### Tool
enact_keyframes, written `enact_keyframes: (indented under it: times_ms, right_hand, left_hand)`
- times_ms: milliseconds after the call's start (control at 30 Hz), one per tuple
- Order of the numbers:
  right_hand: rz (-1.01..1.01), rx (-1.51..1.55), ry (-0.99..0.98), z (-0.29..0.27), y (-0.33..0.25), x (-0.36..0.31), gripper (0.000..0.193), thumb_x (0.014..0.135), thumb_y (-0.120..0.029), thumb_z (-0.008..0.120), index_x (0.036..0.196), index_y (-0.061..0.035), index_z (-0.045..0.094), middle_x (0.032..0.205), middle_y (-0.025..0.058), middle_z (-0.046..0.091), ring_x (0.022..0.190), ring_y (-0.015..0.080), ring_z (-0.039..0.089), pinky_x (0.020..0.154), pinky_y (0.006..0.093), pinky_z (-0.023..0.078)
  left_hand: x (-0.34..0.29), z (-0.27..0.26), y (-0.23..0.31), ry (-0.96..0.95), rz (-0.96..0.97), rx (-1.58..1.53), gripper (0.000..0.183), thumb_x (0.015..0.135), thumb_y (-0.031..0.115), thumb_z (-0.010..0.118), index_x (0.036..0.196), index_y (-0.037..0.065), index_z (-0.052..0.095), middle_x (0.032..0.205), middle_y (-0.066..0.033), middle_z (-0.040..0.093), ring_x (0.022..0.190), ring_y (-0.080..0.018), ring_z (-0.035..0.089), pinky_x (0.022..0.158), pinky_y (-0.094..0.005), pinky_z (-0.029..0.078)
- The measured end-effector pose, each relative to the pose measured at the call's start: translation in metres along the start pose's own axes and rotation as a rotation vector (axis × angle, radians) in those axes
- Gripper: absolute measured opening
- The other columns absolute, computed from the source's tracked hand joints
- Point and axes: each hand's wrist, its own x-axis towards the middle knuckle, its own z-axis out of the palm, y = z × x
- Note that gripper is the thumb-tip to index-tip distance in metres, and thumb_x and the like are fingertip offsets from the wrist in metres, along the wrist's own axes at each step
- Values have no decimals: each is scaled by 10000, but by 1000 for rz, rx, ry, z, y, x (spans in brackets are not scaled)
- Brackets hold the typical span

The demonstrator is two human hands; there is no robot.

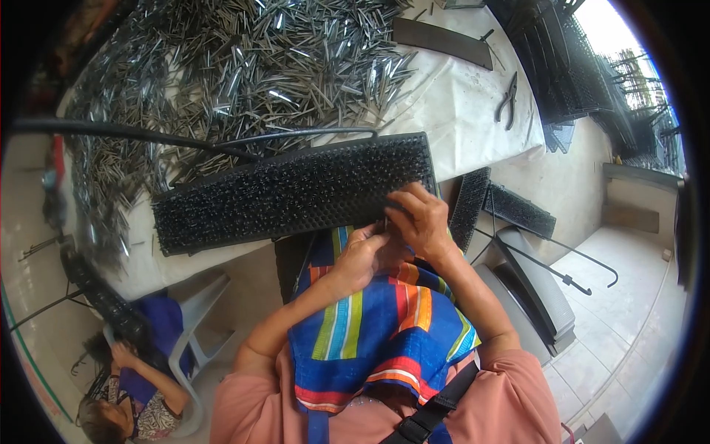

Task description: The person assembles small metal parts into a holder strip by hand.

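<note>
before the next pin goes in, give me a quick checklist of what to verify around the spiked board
1. Spiked black board resting flat on the white-covered table: ok, though its near edge overhangs toward the lap.
2. Right hand on the board's near right corner: ok, fingers touching the spikes.
3. Left hand close under the right hand, pinching something: cannot tell what, too small.
4. Supply of loose metal pins heaped behind the board: ok, plenty.
5. Black cable lying along the board's far edge: not ok, it touches the board.
6. Pliers on the cloth to the right: ok, apart from the board.
</note>
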Motion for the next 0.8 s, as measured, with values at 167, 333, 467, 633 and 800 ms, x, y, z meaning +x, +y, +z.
enact_keyframes:
  times_ms: [167,333,467,633,800]
  right_hand:
    - [277,463,-187,-5,5,-11,109,758,-43,713,845,-8,659,744,76,618,655,172,631,578,291,480]
    - [651,715,154,1,11,-10,56,811,-5,692,847,-7,649,666,24,627,607,60,561,543,246,449]
    - [418,382,254,1,12,6,71,793,-1,701,832,-21,645,677,42,622,565,104,554,528,252,444]
    - [77,37,180,8,17,14,93,759,-50,707,843,-53,666,773,78,617,614,240,614,540,313,476]
    - [55,-86,18,0,10,8,197,747,-42,687,944,-54,673,940,96,638,749,293,645,639,356,517]
  left_hand:
    - [1,5,4,-48,9,14,258,980,92,426,1185,-7,547,1090,-164,647,966,-277,672,854,-389,562]
    - [1,12,10,0,35,3,262,980,106,438,1175,-12,566,1054,-157,663,939,-265,677,823,-368,567]
    - [5,4,2,78,3,20,258,982,141,462,1151,4,599,1022,-140,679,891,-241,685,758,-340,564]
    - [6,6,3,78,-36,45,244,976,141,473,1144,31,612,1011,-131,684,869,-223,689,725,-328,558]
    - [8,11,7,64,15,102,240,957,100,467,1134,32,614,955,-106,687,862,-214,688,737,-310,561]
